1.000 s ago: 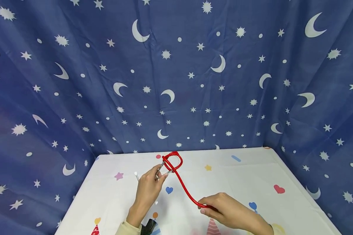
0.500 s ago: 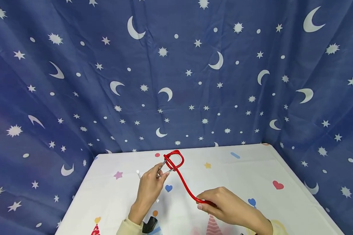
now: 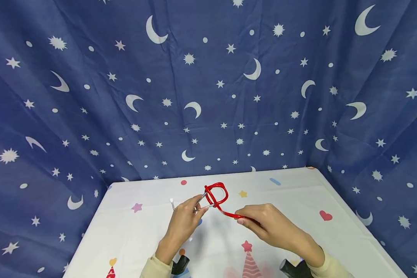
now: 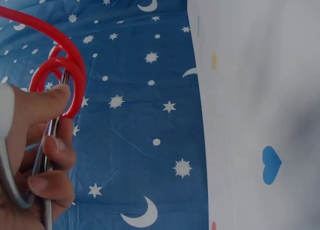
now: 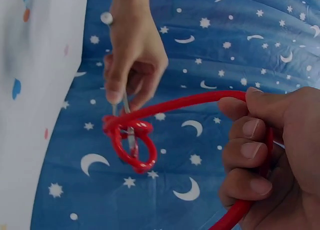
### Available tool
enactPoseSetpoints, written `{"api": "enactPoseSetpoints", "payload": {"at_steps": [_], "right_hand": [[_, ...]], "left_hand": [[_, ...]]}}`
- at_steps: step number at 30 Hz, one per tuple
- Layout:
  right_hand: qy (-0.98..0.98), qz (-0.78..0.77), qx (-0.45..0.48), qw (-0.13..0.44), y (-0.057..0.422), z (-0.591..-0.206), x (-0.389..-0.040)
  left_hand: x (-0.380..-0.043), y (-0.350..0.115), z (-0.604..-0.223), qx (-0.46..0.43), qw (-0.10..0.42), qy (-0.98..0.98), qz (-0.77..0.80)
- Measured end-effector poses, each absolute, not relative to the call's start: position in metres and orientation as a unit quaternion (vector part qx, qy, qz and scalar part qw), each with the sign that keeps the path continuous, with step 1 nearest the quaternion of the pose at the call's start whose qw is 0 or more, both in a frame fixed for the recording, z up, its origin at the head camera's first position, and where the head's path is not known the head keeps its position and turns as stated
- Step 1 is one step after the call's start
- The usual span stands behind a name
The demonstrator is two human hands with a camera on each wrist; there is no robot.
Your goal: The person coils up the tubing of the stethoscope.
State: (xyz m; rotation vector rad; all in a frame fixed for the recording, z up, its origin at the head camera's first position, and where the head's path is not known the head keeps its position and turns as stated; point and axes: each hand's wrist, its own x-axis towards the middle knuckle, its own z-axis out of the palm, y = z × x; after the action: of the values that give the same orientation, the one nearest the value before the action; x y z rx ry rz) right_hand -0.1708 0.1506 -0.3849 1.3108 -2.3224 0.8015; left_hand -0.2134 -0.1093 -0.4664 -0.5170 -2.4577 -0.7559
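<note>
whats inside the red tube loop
Thin metal rods pass through the red tube loop, held by the left hand. Their lower ends are hidden in that hand's fingers.

A table covered with a white cloth printed with coloured hearts and stars lies under both hands. A red heart is printed to the right of the right hand, a pink star to the left of the left hand.
</note>
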Motion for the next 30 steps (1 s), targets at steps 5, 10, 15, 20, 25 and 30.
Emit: {"api": "enactPoseSetpoints", "payload": {"at_steps": [5,10,15,20,25,30], "right_hand": [[-0.824,0.280,0.448,0.206,0.153,-0.376,-0.181],[-0.831,0.292,0.422,0.214,0.151,-0.369,-0.195],[-0.832,0.311,0.405,0.217,0.150,-0.370,-0.210],[-0.838,0.312,0.390,0.219,0.150,-0.377,-0.225],[-0.856,0.322,0.364,0.178,0.150,-0.394,-0.239],[-0.876,0.339,0.329,0.099,0.145,-0.414,-0.246]], "left_hand": [[-0.209,-0.108,-0.466,-0.226,0.250,-0.897,-0.285],[-0.203,-0.105,-0.464,-0.286,0.239,-0.879,-0.297],[-0.194,-0.100,-0.460,-0.332,0.213,-0.865,-0.310],[-0.187,-0.095,-0.456,-0.360,0.196,-0.860,-0.303],[-0.180,-0.092,-0.452,-0.388,0.189,-0.848,-0.307],[-0.174,-0.094,-0.447,-0.376,0.201,-0.835,-0.347]]}}
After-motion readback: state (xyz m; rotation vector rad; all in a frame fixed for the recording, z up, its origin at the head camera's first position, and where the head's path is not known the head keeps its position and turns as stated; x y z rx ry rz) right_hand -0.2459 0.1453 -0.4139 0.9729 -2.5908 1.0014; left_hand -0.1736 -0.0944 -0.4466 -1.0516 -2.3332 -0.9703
